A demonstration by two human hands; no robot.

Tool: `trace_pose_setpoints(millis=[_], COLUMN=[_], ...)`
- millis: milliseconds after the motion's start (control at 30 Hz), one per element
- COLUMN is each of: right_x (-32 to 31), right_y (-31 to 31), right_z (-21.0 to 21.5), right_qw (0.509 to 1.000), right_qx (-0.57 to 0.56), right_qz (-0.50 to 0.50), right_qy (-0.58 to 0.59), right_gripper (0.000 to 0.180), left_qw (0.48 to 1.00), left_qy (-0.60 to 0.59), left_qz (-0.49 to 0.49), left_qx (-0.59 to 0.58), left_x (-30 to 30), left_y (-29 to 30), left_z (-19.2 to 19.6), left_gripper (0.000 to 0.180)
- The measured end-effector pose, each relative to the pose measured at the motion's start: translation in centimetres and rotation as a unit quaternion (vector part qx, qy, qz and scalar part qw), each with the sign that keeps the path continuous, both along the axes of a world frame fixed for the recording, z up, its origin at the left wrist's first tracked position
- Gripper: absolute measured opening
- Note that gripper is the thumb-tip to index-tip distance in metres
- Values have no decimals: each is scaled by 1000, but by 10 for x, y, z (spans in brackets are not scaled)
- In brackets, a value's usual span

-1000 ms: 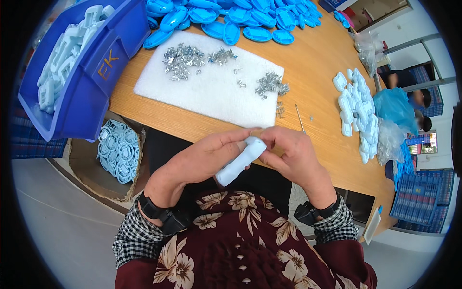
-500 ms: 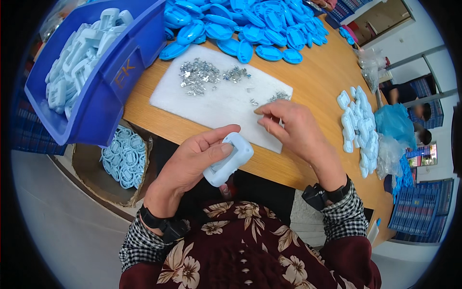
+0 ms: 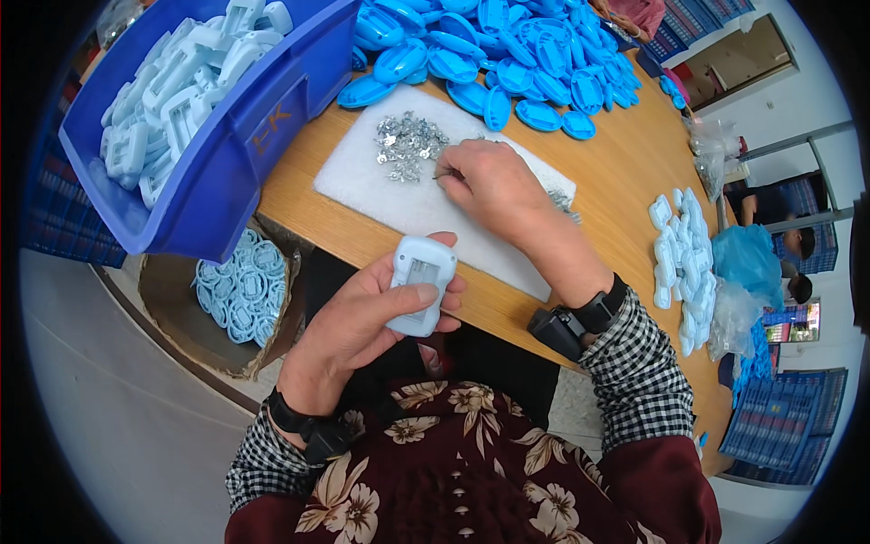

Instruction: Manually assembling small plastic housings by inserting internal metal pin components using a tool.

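My left hand (image 3: 367,304) is closed round a pale blue plastic housing (image 3: 422,272), thumb across its recessed face, in front of the table edge. Over the white foam sheet (image 3: 362,186), my right hand (image 3: 494,186) has thumb and fingers pinched together at the small metal parts; what they hold, if anything, is too small to make out. Just left of those fingertips lies a heap of small silvery metal pieces (image 3: 408,145). Another little heap of metal parts (image 3: 564,201) sits at the sheet's right edge, partly behind my right hand.
A blue bin (image 3: 263,136) full of pale blue housings stands at the left. Bright blue oval shells (image 3: 517,54) are piled at the back. More pale blue housings (image 3: 684,263) lie on the table at right. Below the bin, a cardboard box (image 3: 172,313) holds pale blue rings.
My right hand has moved left and farther out, from the sheet's right side to the larger metal heap. My left hand has turned the housing so its recessed face points up.
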State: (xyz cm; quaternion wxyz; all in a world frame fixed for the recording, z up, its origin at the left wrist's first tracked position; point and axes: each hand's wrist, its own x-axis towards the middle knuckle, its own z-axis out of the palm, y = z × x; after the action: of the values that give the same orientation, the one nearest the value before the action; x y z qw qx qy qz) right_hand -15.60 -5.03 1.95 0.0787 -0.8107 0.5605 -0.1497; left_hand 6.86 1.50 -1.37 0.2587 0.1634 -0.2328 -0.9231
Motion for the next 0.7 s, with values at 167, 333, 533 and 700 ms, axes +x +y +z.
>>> trace_pose_setpoints(millis=[167, 333, 533, 700], right_x=[-2, -12, -2, -7], right_y=[14, 9, 1, 46], right_z=[13, -5, -8, 28], right_qw=[998, 998, 999, 990], right_qx=[46, 6, 25, 84], right_qz=[-18, -10, -11, 6], right_qy=[-42, -57, -25, -113], right_gripper=[11, 13, 11, 15], left_qw=[999, 996, 977, 936], left_qy=[-37, -84, -146, -211], left_qz=[27, 38, 144, 251], left_qx=[21, -11, -57, -130], left_x=[1, -7, -9, -27], left_y=[-3, -3, -4, -9], left_z=[10, 14, 17, 23], left_gripper=[59, 57, 58, 54])
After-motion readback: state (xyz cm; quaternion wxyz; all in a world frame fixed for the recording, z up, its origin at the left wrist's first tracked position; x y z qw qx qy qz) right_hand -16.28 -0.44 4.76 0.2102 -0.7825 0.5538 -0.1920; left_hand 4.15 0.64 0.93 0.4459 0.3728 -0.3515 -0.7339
